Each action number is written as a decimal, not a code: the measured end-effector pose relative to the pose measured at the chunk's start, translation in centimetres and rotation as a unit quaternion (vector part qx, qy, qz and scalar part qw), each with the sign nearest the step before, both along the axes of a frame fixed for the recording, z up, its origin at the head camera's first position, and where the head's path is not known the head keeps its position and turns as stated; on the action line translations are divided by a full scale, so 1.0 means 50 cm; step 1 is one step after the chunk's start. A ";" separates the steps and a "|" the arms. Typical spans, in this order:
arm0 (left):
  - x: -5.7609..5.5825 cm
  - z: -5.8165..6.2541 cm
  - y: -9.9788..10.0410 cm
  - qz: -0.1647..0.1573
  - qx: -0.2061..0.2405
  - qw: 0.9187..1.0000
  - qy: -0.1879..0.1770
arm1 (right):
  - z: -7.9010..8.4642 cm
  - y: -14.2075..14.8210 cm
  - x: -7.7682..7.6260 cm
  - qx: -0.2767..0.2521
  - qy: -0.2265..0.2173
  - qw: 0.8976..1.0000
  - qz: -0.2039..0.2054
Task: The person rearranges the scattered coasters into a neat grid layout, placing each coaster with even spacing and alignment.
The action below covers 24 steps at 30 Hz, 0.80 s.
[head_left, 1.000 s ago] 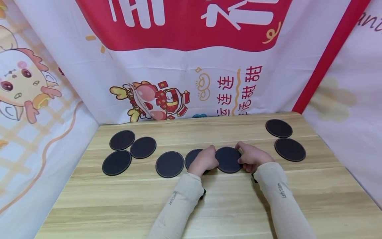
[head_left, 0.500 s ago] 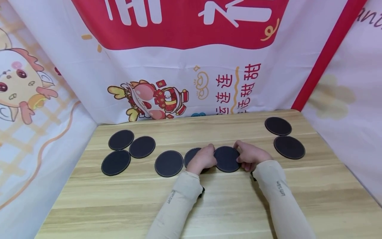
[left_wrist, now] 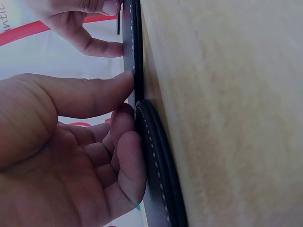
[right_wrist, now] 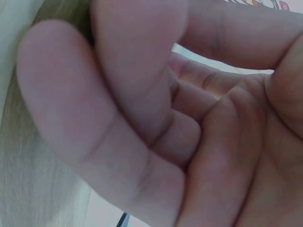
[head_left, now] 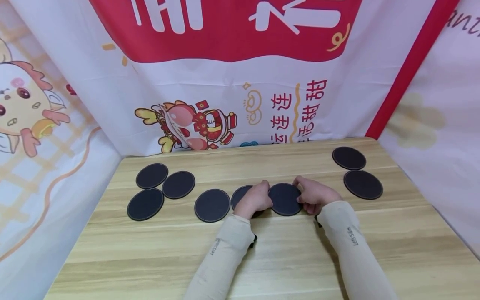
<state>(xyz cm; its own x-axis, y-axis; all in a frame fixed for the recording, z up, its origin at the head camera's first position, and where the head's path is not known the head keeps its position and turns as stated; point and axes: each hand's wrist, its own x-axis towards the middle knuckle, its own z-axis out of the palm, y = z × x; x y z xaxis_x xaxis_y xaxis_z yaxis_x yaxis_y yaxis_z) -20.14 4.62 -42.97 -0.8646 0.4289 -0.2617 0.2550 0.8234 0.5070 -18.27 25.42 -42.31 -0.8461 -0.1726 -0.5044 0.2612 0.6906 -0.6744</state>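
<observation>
A round black coaster [head_left: 285, 200] with a stitched rim lies on the wooden table between both hands. My left hand [head_left: 256, 198] grips its left edge, and the left wrist view has the thumb [left_wrist: 102, 94] against the rim with the other fingers curled below. From the right, my right hand [head_left: 318, 195] holds the opposite edge between thumb and fingers. Curled fingers [right_wrist: 71, 94] fill most of the right wrist view, hiding the coaster there. A second coaster [head_left: 240, 196] lies partly under the left hand; its stitched edge [left_wrist: 158, 175] shows close by the fingers.
Another black coaster [head_left: 212, 205] lies just left of the partly covered one. Three more, including one [head_left: 145, 204] nearest the front, cluster at the left. Two coasters [head_left: 363, 184] sit at the back right. Printed cloth [head_left: 210, 75] hangs behind the table [head_left: 150, 258].
The head view has shifted slightly. Both hands stay at the edges of the same coaster, with no clear movement of the coasters.
</observation>
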 end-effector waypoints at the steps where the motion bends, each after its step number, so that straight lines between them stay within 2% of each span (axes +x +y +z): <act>1: 0.000 0.000 0.001 0.001 0.002 1.000 -0.001 | 0.000 0.001 0.000 0.001 0.001 1.000 0.000; 7: 0.000 -0.001 0.001 0.004 0.006 1.000 -0.003 | 0.000 0.003 0.000 0.004 0.007 1.000 0.006; 11: -0.002 -0.005 0.004 0.002 0.008 1.000 -0.003 | 0.001 0.026 -0.002 -0.041 0.008 0.999 -0.011; 14: -0.004 -0.009 0.008 0.001 0.012 1.000 -0.004 | 0.006 0.077 -0.003 -0.057 0.054 0.997 -0.020; 18: -0.005 -0.008 0.009 -0.001 0.020 1.000 -0.010 | 0.011 0.176 0.006 -0.011 0.129 0.989 -0.065; 21: -0.007 -0.002 0.010 0.006 0.024 1.000 -0.017 | 0.008 0.247 0.023 0.022 0.140 0.981 -0.131; 24: -0.009 0.007 0.017 0.020 0.030 0.999 -0.013 | 0.000 0.302 0.042 0.067 0.153 0.969 -0.180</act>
<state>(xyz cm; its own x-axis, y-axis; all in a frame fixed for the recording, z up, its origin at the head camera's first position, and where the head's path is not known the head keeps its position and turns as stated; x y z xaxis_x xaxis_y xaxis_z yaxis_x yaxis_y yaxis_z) -20.58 5.49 -42.61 -0.8748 0.4100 -0.2582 0.2090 0.8001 0.5623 -16.20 40.53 -42.32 -0.9528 0.2108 -0.2186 0.3036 0.6783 -0.6691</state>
